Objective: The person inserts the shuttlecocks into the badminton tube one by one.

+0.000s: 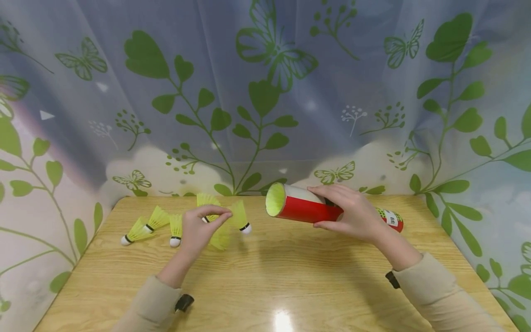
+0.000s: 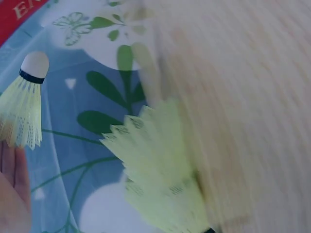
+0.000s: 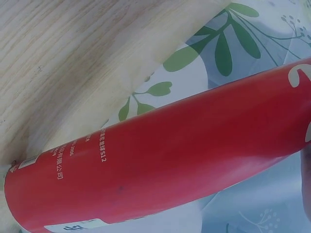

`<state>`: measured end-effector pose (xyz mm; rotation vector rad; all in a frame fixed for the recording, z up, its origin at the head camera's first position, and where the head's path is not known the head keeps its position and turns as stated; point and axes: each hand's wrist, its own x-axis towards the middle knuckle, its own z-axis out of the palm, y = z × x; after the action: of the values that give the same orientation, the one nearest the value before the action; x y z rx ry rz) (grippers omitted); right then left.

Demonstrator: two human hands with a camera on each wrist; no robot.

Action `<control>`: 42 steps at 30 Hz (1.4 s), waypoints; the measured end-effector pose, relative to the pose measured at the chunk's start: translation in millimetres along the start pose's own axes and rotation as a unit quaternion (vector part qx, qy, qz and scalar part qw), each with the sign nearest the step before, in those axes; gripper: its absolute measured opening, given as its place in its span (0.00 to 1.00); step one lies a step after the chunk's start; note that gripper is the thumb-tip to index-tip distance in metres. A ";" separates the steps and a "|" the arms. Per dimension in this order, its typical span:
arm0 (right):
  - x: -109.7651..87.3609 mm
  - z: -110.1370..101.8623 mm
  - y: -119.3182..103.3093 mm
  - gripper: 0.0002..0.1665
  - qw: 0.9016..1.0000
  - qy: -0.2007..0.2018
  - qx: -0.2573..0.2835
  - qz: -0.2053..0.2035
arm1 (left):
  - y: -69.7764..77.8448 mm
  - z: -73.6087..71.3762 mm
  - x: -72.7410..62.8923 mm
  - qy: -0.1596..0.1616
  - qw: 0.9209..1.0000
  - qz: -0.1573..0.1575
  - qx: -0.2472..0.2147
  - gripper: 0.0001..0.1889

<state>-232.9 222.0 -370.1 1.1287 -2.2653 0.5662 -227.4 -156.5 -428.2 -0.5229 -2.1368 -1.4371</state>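
My left hand (image 1: 203, 228) pinches a yellow shuttlecock (image 1: 239, 217) by the rim of its skirt, with the white cork tip pointing down in the head view. In the left wrist view the same shuttlecock (image 2: 22, 104) shows at the left, above the fingers (image 2: 13, 170). My right hand (image 1: 352, 212) grips a red and white shuttlecock tube (image 1: 304, 210) round its middle. The tube lies tilted, its mouth facing left toward the held shuttlecock, a gap apart. Ribbed yellow-green shows inside the mouth. Along the right wrist view stretches the tube's red side (image 3: 160, 150).
Several yellow shuttlecocks lie on the wooden table (image 1: 265, 272) at the left, among them one (image 1: 176, 228) beside my left hand and another (image 1: 137, 231) farther left. Some lie partly hidden behind that hand. A leaf-patterned curtain (image 1: 265, 115) hangs behind the table.
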 end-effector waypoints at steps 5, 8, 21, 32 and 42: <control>-0.5 0.9 0.5 0.51 1.000 0.000 0.002 -0.004 | 15.4 -1.8 9.4 0.046 0.990 -0.116 -0.073 0.04; -0.5 1.9 1.5 0.51 1.000 0.002 0.004 -0.010 | 26.1 -4.6 16.3 0.074 0.973 -0.188 -0.110 0.07; -1.6 4.2 2.1 0.51 1.000 0.001 0.001 -0.014 | 54.4 -6.9 35.5 0.126 0.928 -0.277 -0.217 0.08; -1.3 6.6 3.2 0.52 1.000 0.005 -0.001 -0.015 | 88.8 10.2 35.9 0.103 0.911 -0.293 -0.270 0.10; -1.1 7.3 2.9 0.51 1.000 0.004 -0.002 -0.015 | 99.1 31.5 33.6 0.089 0.917 -0.270 -0.278 0.04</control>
<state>-236.7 220.0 -376.7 1.1537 -2.2375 0.5529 -203.6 -89.8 -345.0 0.0357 -1.7764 -2.3256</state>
